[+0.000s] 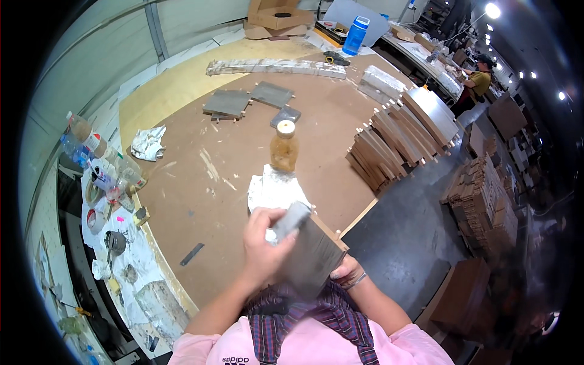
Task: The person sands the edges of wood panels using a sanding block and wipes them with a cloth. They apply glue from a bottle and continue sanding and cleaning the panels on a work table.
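Observation:
My left hand (263, 242) is closed round a grey sanding block (292, 220), which is blurred and lies against the upper edge of a dark wooden panel (313, 255). The panel is tilted in front of my apron, with small pale dowels along one edge. My right hand (348, 271) grips the panel's right side from below; some of its fingers are hidden behind the wood. Just beyond the left hand is a white cloth (272, 190) on the brown table (225, 158). A bottle of amber liquid with a white cap (283, 149) stands at the cloth's far edge.
Dowelled panels (398, 137) lean in a row along the table's right edge. More panels (228, 103) lie farther back, near a small dark block (285, 116). Bottles (103, 167) and rags crowd the left side. A blue bottle (356, 36) stands at the back; a person (477, 82) works far right.

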A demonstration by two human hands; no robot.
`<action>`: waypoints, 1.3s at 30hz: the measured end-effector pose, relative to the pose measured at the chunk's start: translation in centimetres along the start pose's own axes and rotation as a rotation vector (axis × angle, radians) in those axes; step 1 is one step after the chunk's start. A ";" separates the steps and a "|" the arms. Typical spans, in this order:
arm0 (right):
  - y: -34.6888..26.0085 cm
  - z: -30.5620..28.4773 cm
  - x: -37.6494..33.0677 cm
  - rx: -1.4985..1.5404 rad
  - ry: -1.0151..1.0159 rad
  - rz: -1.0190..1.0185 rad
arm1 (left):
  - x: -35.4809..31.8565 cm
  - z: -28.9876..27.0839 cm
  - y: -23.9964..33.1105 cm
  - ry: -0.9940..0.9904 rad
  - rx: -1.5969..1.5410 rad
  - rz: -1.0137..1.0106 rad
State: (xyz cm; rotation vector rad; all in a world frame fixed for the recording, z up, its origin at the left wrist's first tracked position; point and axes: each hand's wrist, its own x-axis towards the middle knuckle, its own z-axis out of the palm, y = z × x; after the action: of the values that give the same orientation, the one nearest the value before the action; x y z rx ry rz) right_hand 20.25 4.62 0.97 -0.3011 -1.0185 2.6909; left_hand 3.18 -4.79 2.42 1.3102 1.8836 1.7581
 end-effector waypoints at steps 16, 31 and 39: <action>-1.9 -2.3 3.5 0.533 0.163 -0.247 | -1.9 -2.0 0.5 -0.226 0.024 0.253; -1.6 -2.9 3.6 0.473 0.216 -0.244 | -0.7 -1.7 1.4 -0.262 0.039 0.368; -1.9 -2.4 3.3 0.394 0.235 -0.241 | -0.7 -3.5 -2.1 -0.255 0.197 0.295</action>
State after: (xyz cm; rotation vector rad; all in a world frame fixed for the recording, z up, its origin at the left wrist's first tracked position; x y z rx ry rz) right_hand 18.03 8.45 0.16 -0.3770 -0.4154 2.4898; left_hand 0.25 -7.38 1.11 1.8707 1.8280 1.4650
